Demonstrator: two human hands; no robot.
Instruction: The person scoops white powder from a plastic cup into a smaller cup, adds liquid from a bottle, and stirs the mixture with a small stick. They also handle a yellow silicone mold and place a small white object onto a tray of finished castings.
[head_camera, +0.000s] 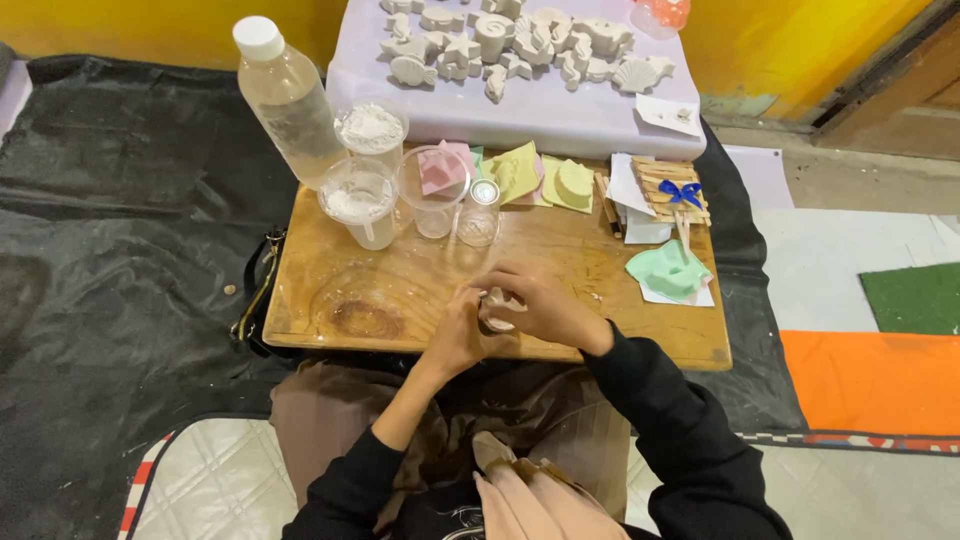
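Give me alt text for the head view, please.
Both hands, left hand and right hand, cup a small pale object over a low wooden table. Behind stand a clear bottle, powder-filled cups, coloured moulds and white plaster casts.

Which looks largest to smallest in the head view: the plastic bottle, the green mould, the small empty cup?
1. plastic bottle
2. green mould
3. small empty cup
The bottle stands farther from the camera than the green mould yet looks larger, so its rank is safe.
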